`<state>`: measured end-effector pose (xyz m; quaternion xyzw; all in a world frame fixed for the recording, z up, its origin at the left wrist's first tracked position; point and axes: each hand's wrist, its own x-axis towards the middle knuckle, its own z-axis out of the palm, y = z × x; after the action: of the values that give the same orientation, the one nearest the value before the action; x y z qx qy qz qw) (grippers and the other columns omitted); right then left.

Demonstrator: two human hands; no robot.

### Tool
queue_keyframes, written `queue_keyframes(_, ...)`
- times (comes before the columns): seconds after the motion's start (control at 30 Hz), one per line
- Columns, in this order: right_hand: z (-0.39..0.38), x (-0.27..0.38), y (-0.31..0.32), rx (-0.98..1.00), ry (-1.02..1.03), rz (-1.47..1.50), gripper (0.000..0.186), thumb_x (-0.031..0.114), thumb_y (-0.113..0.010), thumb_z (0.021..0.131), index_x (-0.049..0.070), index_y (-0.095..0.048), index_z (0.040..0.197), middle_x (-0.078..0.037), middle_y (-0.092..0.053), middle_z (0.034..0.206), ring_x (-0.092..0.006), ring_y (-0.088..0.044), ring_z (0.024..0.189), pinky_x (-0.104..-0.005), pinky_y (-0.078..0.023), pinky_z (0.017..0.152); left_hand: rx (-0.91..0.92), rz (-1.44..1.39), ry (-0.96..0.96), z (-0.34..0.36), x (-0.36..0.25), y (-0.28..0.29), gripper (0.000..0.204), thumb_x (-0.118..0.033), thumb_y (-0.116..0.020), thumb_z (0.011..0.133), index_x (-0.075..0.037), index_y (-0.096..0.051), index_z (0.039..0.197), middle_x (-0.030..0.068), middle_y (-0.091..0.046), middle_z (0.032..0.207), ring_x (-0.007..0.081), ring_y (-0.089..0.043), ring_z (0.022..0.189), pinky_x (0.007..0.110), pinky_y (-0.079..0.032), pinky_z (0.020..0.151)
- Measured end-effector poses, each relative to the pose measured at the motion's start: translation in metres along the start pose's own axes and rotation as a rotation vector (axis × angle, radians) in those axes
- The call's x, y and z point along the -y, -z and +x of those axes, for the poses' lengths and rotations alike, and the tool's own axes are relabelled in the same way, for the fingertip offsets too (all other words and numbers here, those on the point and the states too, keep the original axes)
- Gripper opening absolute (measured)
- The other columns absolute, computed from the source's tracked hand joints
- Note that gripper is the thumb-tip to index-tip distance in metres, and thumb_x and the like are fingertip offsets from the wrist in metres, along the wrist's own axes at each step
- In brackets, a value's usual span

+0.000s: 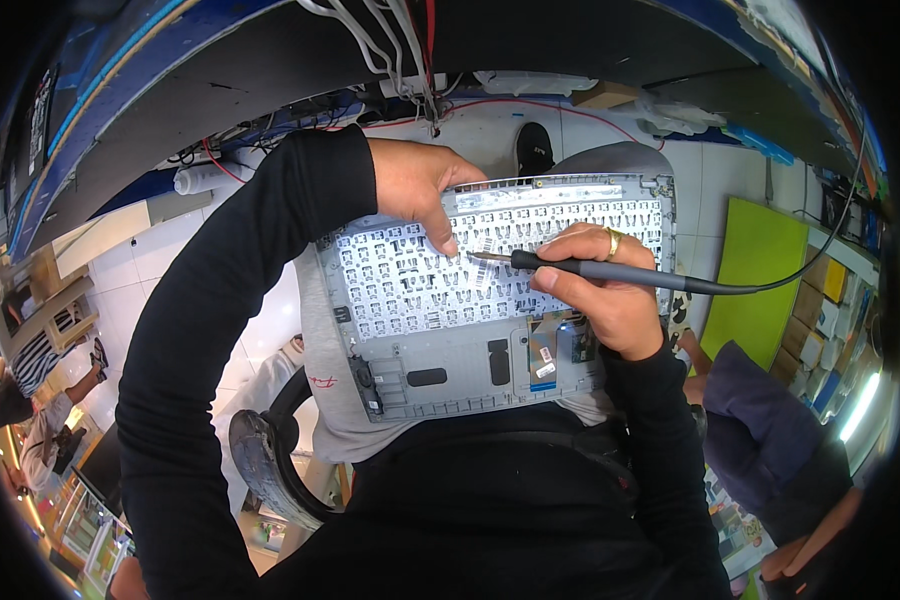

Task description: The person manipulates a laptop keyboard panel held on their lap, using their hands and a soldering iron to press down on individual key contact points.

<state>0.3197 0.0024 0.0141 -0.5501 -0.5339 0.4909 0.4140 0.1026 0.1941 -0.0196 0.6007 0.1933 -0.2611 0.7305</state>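
A grey laptop top case [425, 370], underside up, lies across my lap with the silvery keyboard backing [390, 300] exposed and a speaker part at its lower left. My left hand [420, 185] grips its upper edge, thumb pressed on the backing, other fingers hidden beneath. My right hand [600, 280] holds a dark soldering-iron handle [630, 272] in a pinch; its metal tip rests on or just over the backing beside my left thumb, near a white barcode label [478, 275]. A black cable runs from the handle up to the right.
Above is a dark bench edge [510, 50] with hanging white cables [375, 40] and a red one. A green board [740, 300] and boxes [827, 280] stand at the right. Other people sit or stand at the lower right [760, 430] and far left [50, 410]. A black chair armrest [260, 465] is at my left.
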Motion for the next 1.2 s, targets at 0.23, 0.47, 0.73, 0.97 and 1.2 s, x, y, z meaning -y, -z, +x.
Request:
queue_keyframes(0.23, -0.0008, -0.0032, -0.0003, 0.008, -0.012, -0.012, 0.017, 0.007, -0.083, 0.084, -0.001, -0.078, 0.098, -0.015, -0.075, 0.087, -0.0216, -0.072, 0.074, -0.033, -0.055, 0.069, 0.009, -0.01, -0.02, 0.0041, 0.0074, 0.0008, 0.053, -0.012, -0.086, 0.084, 0.005, -0.062, 0.129, 0.0164, -0.077, 0.116, 0.0209, -0.076, 0.101, 0.032, -0.057, 0.092)
queue_keyframes(0.47, -0.0012, -0.0002, -0.0007, 0.014, -0.031, 0.006, 0.019, 0.006, -0.084, 0.083, -0.002, -0.078, 0.1, -0.015, -0.076, 0.088, -0.021, -0.072, 0.075, -0.0324, -0.055, 0.07, 0.002, 0.006, -0.011, 0.0021, 0.0055, 0.0007, 0.053, -0.012, -0.086, 0.084, 0.005, -0.062, 0.128, 0.0164, -0.077, 0.117, 0.021, -0.076, 0.1, 0.032, -0.057, 0.091)
queue_keyframes(0.73, -0.0012, 0.0043, -0.0043, 0.015, -0.05, 0.009, 0.018, 0.005, -0.083, 0.083, -0.002, -0.078, 0.099, -0.015, -0.076, 0.089, -0.0211, -0.072, 0.077, -0.032, -0.055, 0.072, 0.01, 0.02, -0.018, 0.0035, 0.0073, 0.001, 0.054, -0.015, -0.086, 0.084, 0.003, -0.062, 0.129, 0.0163, -0.077, 0.118, 0.021, -0.076, 0.101, 0.032, -0.056, 0.092)
queue_keyframes(0.97, -0.0007, 0.0011, -0.0039, -0.005, -0.024, 0.004, 0.017, 0.006, -0.083, 0.084, -0.002, -0.077, 0.097, -0.015, -0.076, 0.089, -0.0217, -0.073, 0.076, -0.0323, -0.056, 0.071, 0.009, 0.006, -0.019, 0.0021, 0.005, 0.0005, 0.054, -0.014, -0.086, 0.084, 0.003, -0.062, 0.129, 0.0166, -0.077, 0.119, 0.0214, -0.076, 0.102, 0.032, -0.056, 0.094)
queue_keyframes(1.2, -0.0006, 0.0022, -0.0062, -0.028, -0.06, 0.017, 0.016, 0.006, -0.082, 0.084, -0.002, -0.077, 0.097, -0.015, -0.076, 0.089, -0.022, -0.073, 0.076, -0.0327, -0.056, 0.071, 0.011, 0.036, -0.012, 0.0026, 0.0062, 0.0014, 0.057, -0.017, -0.087, 0.084, 0.003, -0.062, 0.13, 0.0168, -0.077, 0.119, 0.022, -0.076, 0.102, 0.032, -0.056, 0.093)
